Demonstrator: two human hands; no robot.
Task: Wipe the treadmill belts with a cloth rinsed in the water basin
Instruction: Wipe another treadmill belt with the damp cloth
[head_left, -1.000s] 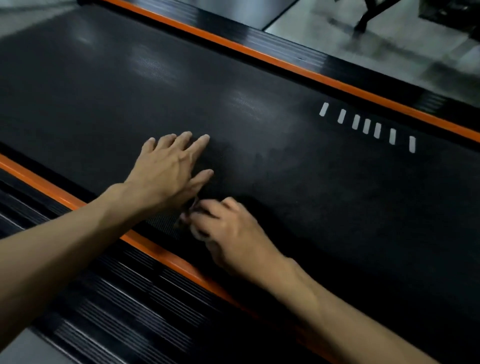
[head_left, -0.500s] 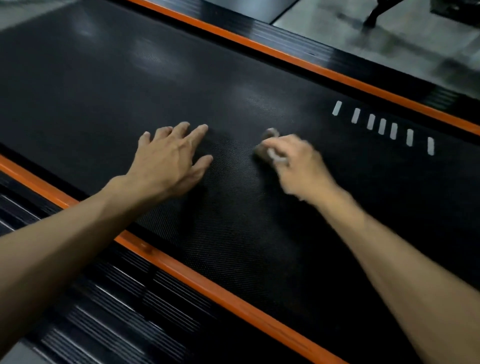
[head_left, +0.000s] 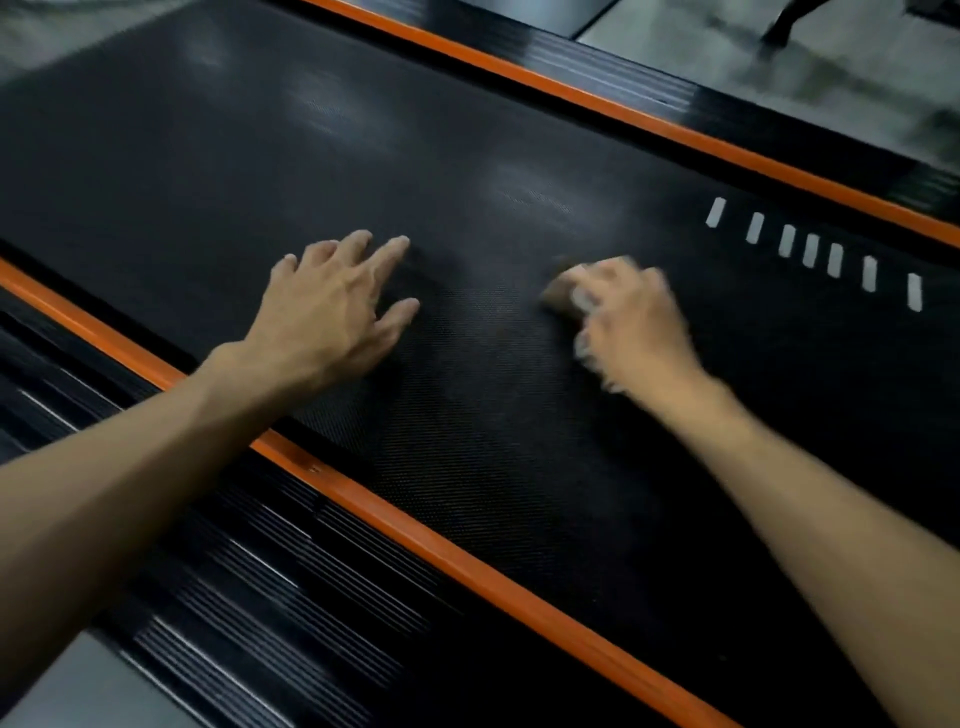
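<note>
Cloth, pale and small, shows only as a blurred scrap under the fingers of the right hand, which are curled down over it and press it to the treadmill belt. The blur hides how firmly it is gripped, though the fingers do look bent round it. The left hand lies flat on the belt well to the left of those fingers, its own fingers straight and slightly spread, holding nothing, seemingly bracing the body. Beyond and to the right of the right hand's fingers runs a row of white dashes printed on the belt; the far orange rail lies past them, and the near orange rail crosses beneath both forearms. No water basin is in view.

I judge the wiping to be mid-stroke, with much of the belt untouched. The risks from here:
- the small cloth could slip out from under the fingers if the stroke runs fast over the textured surface;
- the belt could creep under the bracing left hand and upset the person's balance;
- strokes could miss strips, as wet and dry areas look alike on black.
</note>
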